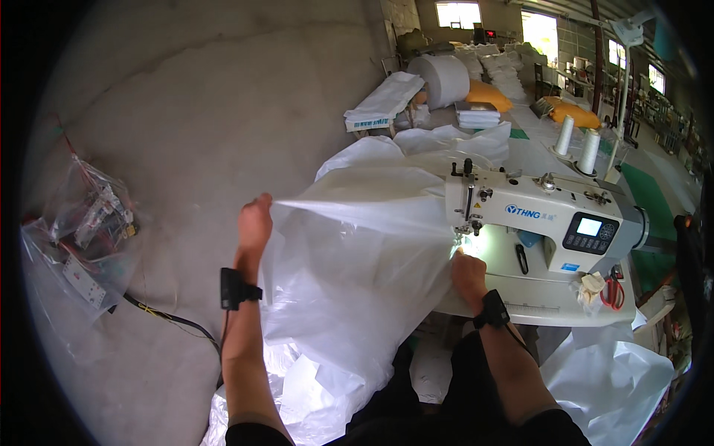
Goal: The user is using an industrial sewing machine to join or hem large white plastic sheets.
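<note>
A large white plastic sheet [335, 275] drapes from the sewing machine [520, 197] down past my lap. My left hand [255, 223] is closed on its left edge, pulling a fold taut toward the machine head. Close beside the lit needle area, my right hand [468, 276] is closed, with its fingertips at the sheet's edge. The needle and the exact grip there are hidden by the hand and the glare. Both wrists wear black strapped devices.
On the machine table lie a black thread snipper [521, 259] and red-handled scissors [613, 292]. Two white thread cones [587, 152] stand behind the machine. A large white roll [440, 80] and stacked sheets are farther back. Clear plastic bags [82, 230] lie on the floor at left.
</note>
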{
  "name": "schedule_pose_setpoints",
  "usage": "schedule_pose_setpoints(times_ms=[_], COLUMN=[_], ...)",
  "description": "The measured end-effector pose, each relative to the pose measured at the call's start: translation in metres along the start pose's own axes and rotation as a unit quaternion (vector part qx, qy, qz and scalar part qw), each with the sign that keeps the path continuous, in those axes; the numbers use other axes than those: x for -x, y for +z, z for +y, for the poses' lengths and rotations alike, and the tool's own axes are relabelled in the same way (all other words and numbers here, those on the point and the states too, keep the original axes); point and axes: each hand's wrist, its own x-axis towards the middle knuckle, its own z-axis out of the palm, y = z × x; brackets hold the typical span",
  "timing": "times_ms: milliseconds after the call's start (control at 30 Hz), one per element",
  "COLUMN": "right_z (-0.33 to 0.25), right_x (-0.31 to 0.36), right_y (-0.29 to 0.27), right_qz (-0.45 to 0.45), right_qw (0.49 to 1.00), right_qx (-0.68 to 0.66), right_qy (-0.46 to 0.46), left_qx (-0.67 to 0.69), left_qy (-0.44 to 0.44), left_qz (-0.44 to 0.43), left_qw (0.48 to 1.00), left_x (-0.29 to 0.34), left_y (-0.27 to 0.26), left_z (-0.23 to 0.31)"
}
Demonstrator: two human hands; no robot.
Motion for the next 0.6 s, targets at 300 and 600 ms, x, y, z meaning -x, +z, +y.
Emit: schedule_pose_setpoints(times_ms=[300, 600], right_z=[-0.014, -0.099], right_x=[0.047, 0.18], right_y=[-0.001, -0.038], right_qz=[0.064, -0.3], right_qw=[0.906, 0.327], right_qx=[-0.397, -0.855], right_qy=[0.135, 0.266], left_qx=[0.286, 0.558], left_qy=[0.309, -0.244], left_qz=[-0.316, -0.622], left_qw=[0.851, 0.492], left_x=[0.047, 0.286], left_y=[-0.245, -0.021], left_z=[0.113, 0.077])
